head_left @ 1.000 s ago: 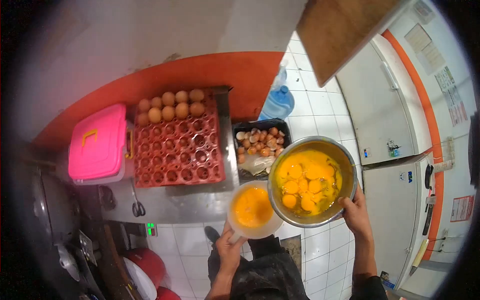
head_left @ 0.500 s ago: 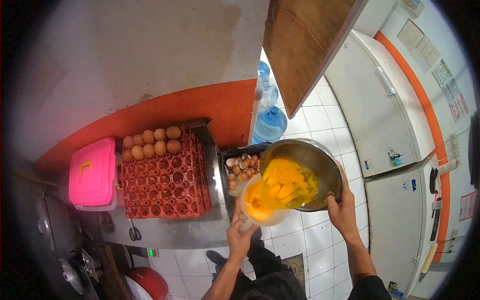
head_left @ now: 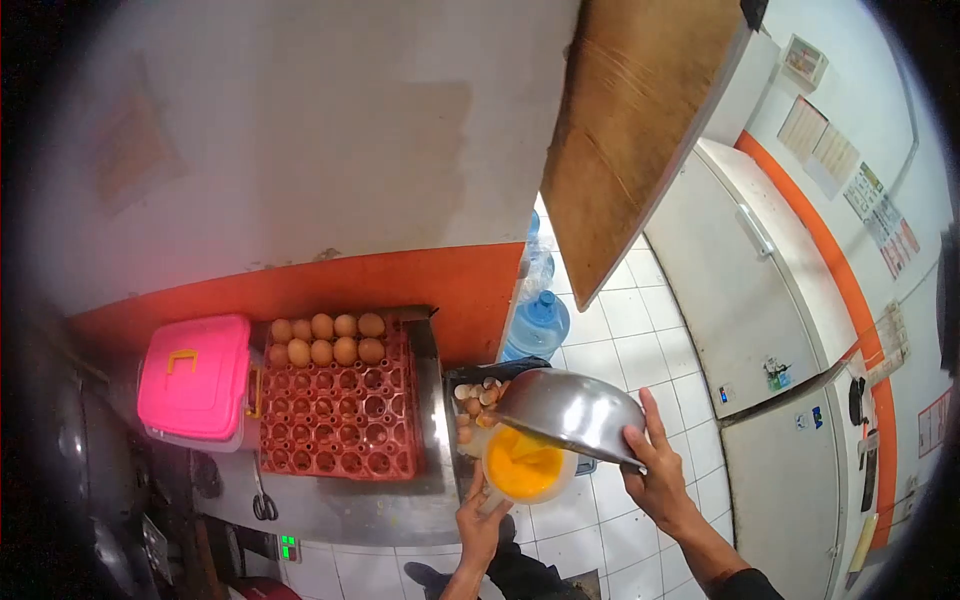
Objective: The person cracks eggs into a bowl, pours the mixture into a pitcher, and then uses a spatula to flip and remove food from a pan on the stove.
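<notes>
My left hand (head_left: 477, 525) is closed round the handle of a translucent plastic jug (head_left: 558, 487), which holds yellow-orange beaten egg (head_left: 522, 468). Steeply tipped over the jug is a steel bowl (head_left: 575, 410), its outer side facing up and its inside hidden. My right hand (head_left: 660, 475) grips the bowl's right end at the rim. Behind the jug, cracked eggshells (head_left: 478, 398) lie in a dark container. To the left, a stack of red egg trays (head_left: 340, 420) carries two rows of brown eggs (head_left: 322, 350) at its back.
A pink-lidded box (head_left: 192, 385) stands left of the trays on the metal counter (head_left: 350, 505), with scissors (head_left: 263, 500) near its front edge. Blue water bottles (head_left: 537, 325) are on the tiled floor behind. A brown board (head_left: 630, 130) hangs above; white refrigerators (head_left: 745, 270) stand right.
The bowl has tipped much further over the jug, hiding its inside. My right hand has turned with it. The whole view has shifted, so surroundings appear lower.
</notes>
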A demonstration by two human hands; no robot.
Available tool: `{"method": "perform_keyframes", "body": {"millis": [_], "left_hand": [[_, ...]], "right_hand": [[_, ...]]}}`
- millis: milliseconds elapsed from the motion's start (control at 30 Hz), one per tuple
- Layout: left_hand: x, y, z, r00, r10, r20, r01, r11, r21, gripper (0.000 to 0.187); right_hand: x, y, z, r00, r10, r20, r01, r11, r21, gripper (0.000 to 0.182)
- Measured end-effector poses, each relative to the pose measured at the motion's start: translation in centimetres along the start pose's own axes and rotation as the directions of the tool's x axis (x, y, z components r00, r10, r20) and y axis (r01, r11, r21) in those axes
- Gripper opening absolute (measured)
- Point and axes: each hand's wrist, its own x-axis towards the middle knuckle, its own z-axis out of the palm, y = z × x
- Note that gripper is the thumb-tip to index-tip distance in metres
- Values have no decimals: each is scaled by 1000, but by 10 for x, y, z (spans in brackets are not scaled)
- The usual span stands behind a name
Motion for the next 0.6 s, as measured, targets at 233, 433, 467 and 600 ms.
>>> {"method": "perform_keyframes", "body": {"millis": [233, 433, 467, 600], "left_hand": [[-30, 25, -14, 1000, 26, -3, -26, 1000, 7, 37], [-69, 42, -65, 989, 144, -25, -146, 983, -112, 40], [-78, 44, -78, 990, 138, -13, -139, 987, -79, 43], [-125, 64, -121, 981, 117, -156, -155, 953, -259, 43]], "right_hand": [[-4, -25, -2, 910, -342, -236, 352, 936, -3, 81], [-26, -54, 34, 777, 626, 63, -474, 516, 714, 52], [-36, -42, 43, 744, 643, 184, -514, 373, 772, 52], [-84, -29, 106, 666, 654, 360, -574, 140, 807, 53]]}}
